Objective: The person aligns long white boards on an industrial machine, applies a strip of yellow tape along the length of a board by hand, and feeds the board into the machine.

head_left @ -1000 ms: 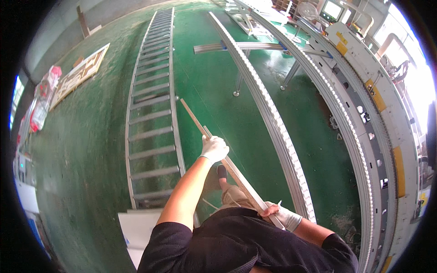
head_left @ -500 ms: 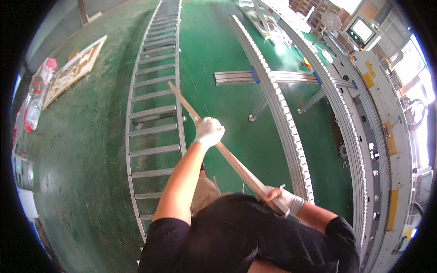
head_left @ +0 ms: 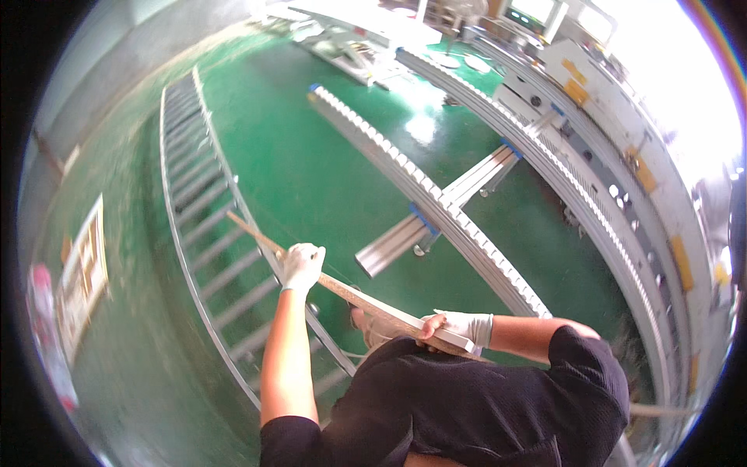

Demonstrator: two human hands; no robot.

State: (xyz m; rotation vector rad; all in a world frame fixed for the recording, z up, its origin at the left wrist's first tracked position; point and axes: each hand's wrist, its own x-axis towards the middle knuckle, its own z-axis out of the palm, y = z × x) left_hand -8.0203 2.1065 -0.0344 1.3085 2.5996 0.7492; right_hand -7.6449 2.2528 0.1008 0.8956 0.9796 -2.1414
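A long wooden strip (head_left: 366,302) slants across in front of my body, its far end over the metal roller rack on the left. Gloved in white, my left hand (head_left: 302,266) is closed round it toward the far end. My right hand (head_left: 457,330), in a pale glove with bare fingertips showing, grips the near end close to my waist. The strip looks split or doubled near its near end; I cannot tell whether it is one piece or two.
The ladder-like roller rack (head_left: 204,226) runs along the green floor (head_left: 272,148) at left. To the right stand a rail with small white wheels (head_left: 459,218), a crossbeam (head_left: 389,247) and a long machine (head_left: 622,148). A framed panel (head_left: 84,272) lies far left.
My view has swung to the right, so the rack and rails now slant more. Both hands keep their hold on the strip, which lies flatter across the view.
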